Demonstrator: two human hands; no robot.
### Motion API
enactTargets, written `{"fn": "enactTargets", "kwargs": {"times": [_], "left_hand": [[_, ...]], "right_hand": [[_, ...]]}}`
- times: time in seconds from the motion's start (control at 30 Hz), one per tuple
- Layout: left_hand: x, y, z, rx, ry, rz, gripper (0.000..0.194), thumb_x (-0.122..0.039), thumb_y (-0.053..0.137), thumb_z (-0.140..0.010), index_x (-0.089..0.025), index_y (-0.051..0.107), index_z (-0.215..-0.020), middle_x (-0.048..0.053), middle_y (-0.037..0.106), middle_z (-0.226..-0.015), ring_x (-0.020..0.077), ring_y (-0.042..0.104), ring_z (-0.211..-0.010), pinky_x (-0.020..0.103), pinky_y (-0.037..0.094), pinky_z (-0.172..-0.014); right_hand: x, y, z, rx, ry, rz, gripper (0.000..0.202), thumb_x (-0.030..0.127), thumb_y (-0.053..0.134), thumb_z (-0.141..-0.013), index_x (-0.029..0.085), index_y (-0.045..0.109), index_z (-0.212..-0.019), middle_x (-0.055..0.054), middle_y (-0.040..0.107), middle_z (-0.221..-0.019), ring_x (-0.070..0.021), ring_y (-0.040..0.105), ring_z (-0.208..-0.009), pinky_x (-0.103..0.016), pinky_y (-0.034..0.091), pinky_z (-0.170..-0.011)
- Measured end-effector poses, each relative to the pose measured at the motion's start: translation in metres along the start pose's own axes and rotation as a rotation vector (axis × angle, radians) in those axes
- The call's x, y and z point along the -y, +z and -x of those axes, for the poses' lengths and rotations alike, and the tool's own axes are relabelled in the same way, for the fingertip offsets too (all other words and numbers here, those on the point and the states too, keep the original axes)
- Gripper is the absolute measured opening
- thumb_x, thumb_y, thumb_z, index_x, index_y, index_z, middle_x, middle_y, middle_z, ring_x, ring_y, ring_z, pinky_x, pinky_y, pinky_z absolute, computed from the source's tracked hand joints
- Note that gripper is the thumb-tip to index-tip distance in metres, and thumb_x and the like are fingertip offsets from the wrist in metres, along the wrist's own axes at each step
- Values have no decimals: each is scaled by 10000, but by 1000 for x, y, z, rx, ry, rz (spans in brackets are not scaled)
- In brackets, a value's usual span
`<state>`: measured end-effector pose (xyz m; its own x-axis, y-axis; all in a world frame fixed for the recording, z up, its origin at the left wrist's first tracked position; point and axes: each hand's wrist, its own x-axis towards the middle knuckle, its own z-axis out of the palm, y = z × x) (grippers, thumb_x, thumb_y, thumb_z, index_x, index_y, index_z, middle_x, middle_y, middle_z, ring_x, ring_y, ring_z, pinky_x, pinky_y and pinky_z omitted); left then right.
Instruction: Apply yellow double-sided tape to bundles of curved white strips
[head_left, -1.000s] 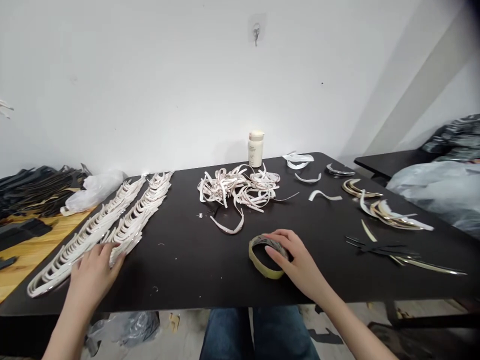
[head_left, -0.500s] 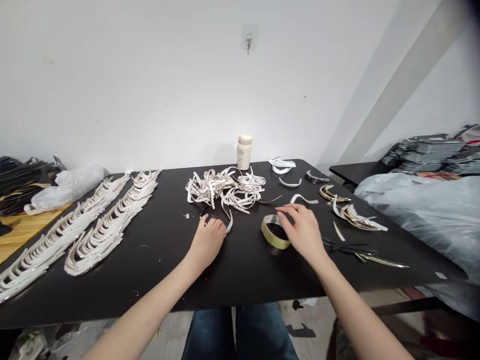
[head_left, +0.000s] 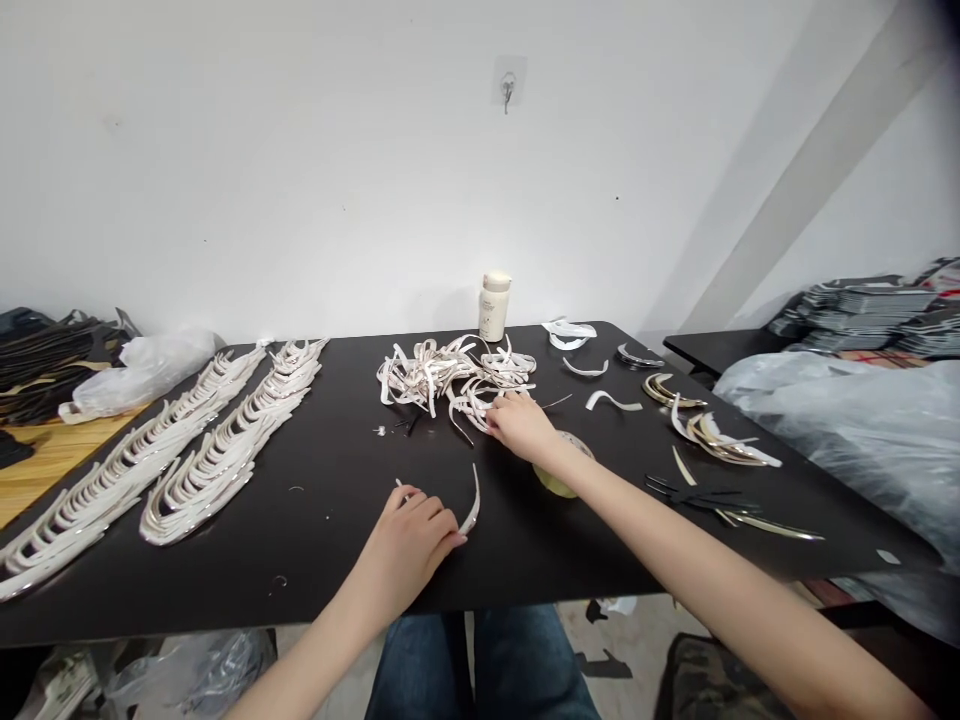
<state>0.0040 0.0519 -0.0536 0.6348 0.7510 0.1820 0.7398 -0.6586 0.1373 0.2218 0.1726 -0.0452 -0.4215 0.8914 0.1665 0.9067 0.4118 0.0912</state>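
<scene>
Near the table's front edge, my left hand (head_left: 409, 545) is closed on a curved white strip (head_left: 472, 505) with a shiny edge. The strip's two ends stick out past my fingers. Farther back, my right hand (head_left: 521, 430) is at the near right side of a tangled pile of white strips (head_left: 427, 370). Its fingers are pressed together on a strip there, and the fingertips are partly hidden. A roll of yellowish tape (head_left: 555, 482) lies under my right forearm, which covers part of it.
Two long rows of overlapping white strips (head_left: 225, 440) lie on the left of the black table (head_left: 315, 570). Behind the pile stands a cream bottle (head_left: 494, 306). Gold strips (head_left: 724, 440) and black strips (head_left: 705, 498) lie at right, near a plastic bag (head_left: 825, 410).
My left hand has come nearer to me with the curved strip. My right hand has left the tape roll and moved left and away to the pile.
</scene>
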Motion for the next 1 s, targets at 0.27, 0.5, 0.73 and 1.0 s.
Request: {"fn": "enactTargets", "kwargs": {"times": [0.27, 0.5, 0.73, 1.0], "left_hand": [[2, 13, 14, -16, -53, 90, 203, -207, 423, -960, -210, 598, -858, 0, 639, -860, 164, 587, -830, 455, 312, -1029], [0, 14, 14, -40, -40, 139, 205, -179, 419, -955, -216, 600, -866, 1, 639, -907, 161, 578, -877, 470, 276, -1062], [0, 19, 16, -54, 47, 188, 153, -264, 484, -947, -227, 595, -849, -30, 618, -861, 137, 574, -853, 444, 244, -1087], [2, 24, 17, -87, -28, 248, 82, -237, 540, -918, -224, 579, -847, -29, 624, -888, 144, 568, -877, 426, 265, -1072]], "right_hand": [[-19, -36, 11, 6, -41, -116, 127, 205, 568, -878, 202, 673, -807, -44, 711, -869, -201, 634, -848, -269, 416, -725], [-18, -63, 10, -223, 255, -133, 385, 297, 189, -1017, 137, 524, -1119, -119, 698, -937, -236, 655, -804, -284, 388, -622], [50, -33, 4, -70, 195, -88, 253, 289, 410, -972, 136, 610, -1002, -105, 704, -792, -236, 676, -744, -293, 427, -621], [73, -7, -15, 39, 300, -122, 249, 325, 538, -934, 111, 614, -1036, -60, 678, -895, -179, 655, -797, -359, 515, -743]]}}
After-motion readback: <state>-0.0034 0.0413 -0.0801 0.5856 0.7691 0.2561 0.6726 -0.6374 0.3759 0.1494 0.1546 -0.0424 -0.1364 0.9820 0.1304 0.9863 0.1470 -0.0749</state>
